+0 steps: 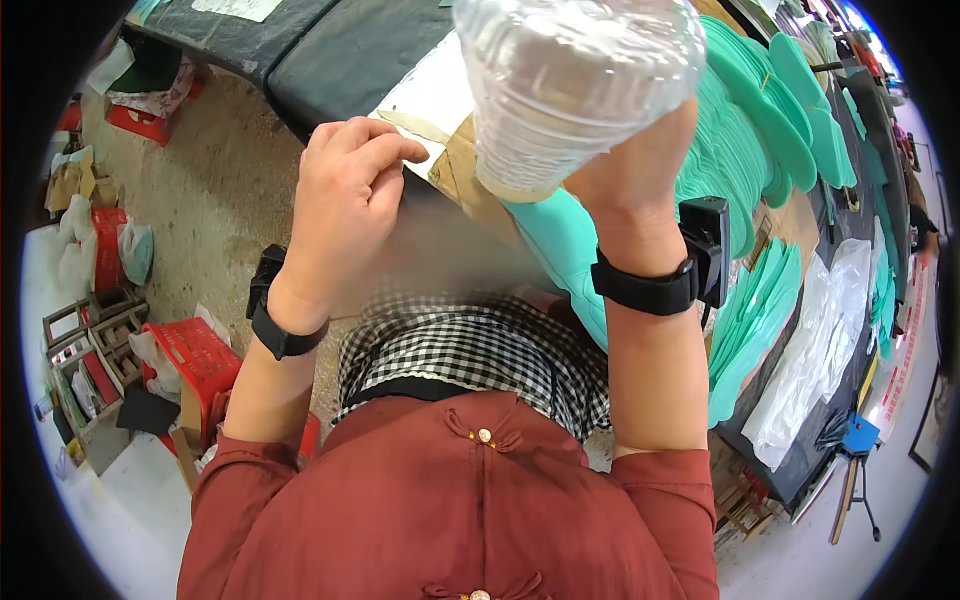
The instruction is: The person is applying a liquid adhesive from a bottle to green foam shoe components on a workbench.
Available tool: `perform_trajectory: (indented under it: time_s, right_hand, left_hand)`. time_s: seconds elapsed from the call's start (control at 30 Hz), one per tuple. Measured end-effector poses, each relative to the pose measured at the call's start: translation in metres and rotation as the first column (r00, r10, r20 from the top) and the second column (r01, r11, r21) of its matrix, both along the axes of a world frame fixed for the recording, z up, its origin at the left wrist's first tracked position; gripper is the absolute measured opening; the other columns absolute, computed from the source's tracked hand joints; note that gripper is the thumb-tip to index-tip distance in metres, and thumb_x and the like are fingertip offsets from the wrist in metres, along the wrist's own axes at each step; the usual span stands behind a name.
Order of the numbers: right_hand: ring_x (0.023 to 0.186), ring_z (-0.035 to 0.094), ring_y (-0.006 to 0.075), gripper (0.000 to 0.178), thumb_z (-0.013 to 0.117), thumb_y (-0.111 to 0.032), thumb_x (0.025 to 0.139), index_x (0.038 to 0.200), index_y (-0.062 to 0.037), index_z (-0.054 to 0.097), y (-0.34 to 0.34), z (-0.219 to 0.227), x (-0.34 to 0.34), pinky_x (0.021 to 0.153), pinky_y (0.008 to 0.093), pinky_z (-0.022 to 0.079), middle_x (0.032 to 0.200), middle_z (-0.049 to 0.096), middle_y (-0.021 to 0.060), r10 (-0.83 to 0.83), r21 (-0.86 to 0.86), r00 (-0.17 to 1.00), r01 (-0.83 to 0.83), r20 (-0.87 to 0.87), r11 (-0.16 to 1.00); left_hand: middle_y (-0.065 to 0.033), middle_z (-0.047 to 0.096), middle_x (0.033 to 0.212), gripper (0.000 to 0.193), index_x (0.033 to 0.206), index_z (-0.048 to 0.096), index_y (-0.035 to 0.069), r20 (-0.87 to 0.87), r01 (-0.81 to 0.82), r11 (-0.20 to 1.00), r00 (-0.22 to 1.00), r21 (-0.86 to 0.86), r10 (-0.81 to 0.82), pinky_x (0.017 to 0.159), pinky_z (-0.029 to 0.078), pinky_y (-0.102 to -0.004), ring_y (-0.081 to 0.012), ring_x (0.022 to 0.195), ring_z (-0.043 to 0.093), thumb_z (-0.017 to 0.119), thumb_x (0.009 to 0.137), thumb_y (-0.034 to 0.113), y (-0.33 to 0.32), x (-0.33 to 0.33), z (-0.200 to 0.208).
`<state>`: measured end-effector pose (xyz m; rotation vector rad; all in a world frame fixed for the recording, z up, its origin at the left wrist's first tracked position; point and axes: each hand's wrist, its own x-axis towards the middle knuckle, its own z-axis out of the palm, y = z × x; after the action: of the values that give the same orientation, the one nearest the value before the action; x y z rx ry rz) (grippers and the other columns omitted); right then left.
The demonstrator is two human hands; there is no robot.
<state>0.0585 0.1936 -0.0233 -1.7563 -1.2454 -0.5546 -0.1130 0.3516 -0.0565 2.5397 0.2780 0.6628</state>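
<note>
My right hand [645, 160] is wrapped around a large clear plastic bottle [575, 75] with ribbed sides, lifted above the table edge. The bottle's narrower, yellowish end [515, 188] points down toward me, and most of my right fingers are hidden behind it. To its left, my left hand [350, 185] hovers with loosely bent fingers, thumb and forefinger apart; nothing shows in it. Below the bottle lies a green, sole-shaped sheet [560, 245]. Brown paper or card [460, 170] and a white sheet [440, 85] lie between the hands. A brownish blur spreads over my lap.
Stacks of green sole-shaped sheets [740, 120] cover the table at right, with more green pieces [765, 320] and clear plastic film [815, 350] nearer. A dark table surface [350, 65] is at the upper left. Red crates [195, 355] stand on the floor at left.
</note>
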Motion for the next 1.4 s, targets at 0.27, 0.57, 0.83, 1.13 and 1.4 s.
perform_trajectory:
  time_s: [0.27,0.57,0.83,1.13,1.4]
  right_hand:
    - [0.066,0.063,0.033,0.062,0.029,-0.051,0.109,0.084,-0.0037,0.059,-0.082,0.039,-0.023,0.065,0.0466,0.05,0.077,0.065,0.0175,0.618,0.625,-0.109,-0.224,-0.778,0.748]
    - [0.058,0.058,0.0296,0.065,0.021,-0.047,0.111,0.08,-0.0029,0.058,-0.228,0.047,-0.065,0.066,0.0426,0.046,0.064,0.062,0.0177,0.452,0.497,0.286,0.108,-0.845,0.861]
    - [0.064,0.058,0.0303,0.061,0.024,-0.047,0.111,0.087,-0.0011,0.056,-0.177,0.047,-0.064,0.067,0.0433,0.049,0.069,0.059,0.0181,0.411,0.524,0.379,0.268,-0.829,0.809]
    - [0.064,0.056,0.0272,0.052,0.032,-0.051,0.109,0.092,-0.0061,0.052,-0.157,0.038,-0.061,0.065,0.0446,0.048,0.075,0.059,0.0127,0.712,0.714,0.146,0.321,-0.687,0.622]
    - [0.07,0.058,0.0268,0.048,0.042,-0.054,0.105,0.098,-0.0067,0.049,-0.152,0.003,-0.014,0.069,0.0432,0.049,0.079,0.059,0.0116,0.736,0.757,0.275,-0.045,-0.619,0.652]
  left_hand:
    - [-0.0057,0.069,0.1,0.017,0.094,0.075,0.009,-0.029,0.074,0.997,0.997,-0.031,-0.075,0.089,0.047,-0.039,-0.0297,0.097,0.058,0.064,0.084,0.0,-0.006,0.008,-0.001]
    - [-0.0057,0.068,0.099,0.014,0.093,0.074,0.008,-0.025,0.18,0.983,0.983,-0.024,-0.181,0.088,0.046,-0.0391,-0.0293,0.094,0.056,0.064,0.085,0.003,-0.023,0.023,-0.002]
    - [-0.0073,0.067,0.104,0.021,0.102,0.074,0.009,-0.043,0.228,0.974,0.973,-0.015,-0.228,0.092,0.045,-0.0387,-0.0296,0.1,0.057,0.063,0.086,0.003,-0.037,0.043,0.016]
    - [-0.0096,0.063,0.129,0.041,0.13,0.065,0.01,-0.043,0.094,0.995,0.995,0.024,-0.093,0.107,0.04,-0.0379,-0.0285,0.122,0.056,0.061,0.09,0.011,-0.009,0.071,0.006]
    - [-0.0075,0.068,0.124,0.032,0.122,0.069,0.009,-0.143,0.181,0.98,0.975,0.079,-0.169,0.106,0.041,-0.0378,-0.0265,0.123,0.056,0.061,0.091,0.011,0.001,0.08,0.008]
